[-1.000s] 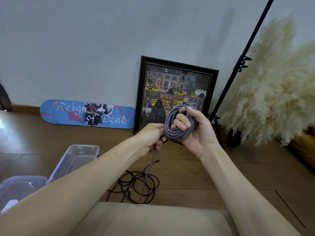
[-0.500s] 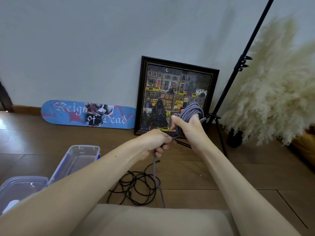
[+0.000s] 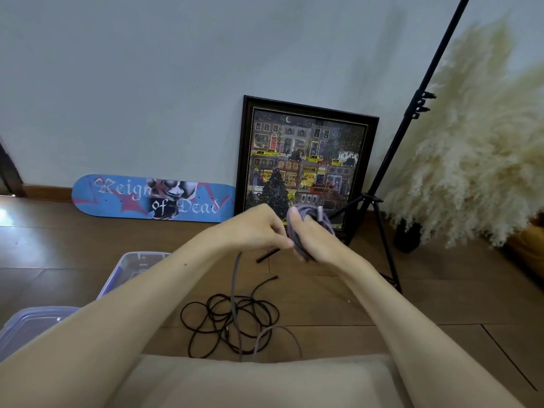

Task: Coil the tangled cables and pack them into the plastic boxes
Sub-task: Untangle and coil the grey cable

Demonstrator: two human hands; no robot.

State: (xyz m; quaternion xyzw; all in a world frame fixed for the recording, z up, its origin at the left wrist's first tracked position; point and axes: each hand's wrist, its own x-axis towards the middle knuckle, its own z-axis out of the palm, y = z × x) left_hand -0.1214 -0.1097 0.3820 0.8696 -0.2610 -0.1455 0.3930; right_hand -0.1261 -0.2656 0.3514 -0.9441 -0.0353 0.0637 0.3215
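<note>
The clear plastic boxes [image 3: 138,259] sit on the floor off to the left, handy for packing I'd guess, and the tangled black cable [image 3: 229,316] lies on the boards just ahead of the person, not yet dealt with. Held up in front, the grey cable coil [image 3: 295,231] sits in the right hand [image 3: 319,245], fingers curled round the loops, likely so they can't spring apart. The left hand [image 3: 253,231] pinches the strand just beside the coil, seemingly feeding another turn, while the loose tail [image 3: 234,290] hangs to the floor.

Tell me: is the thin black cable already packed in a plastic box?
No, the thin black cable lies in a loose tangle on the brown wooden floor.
</note>
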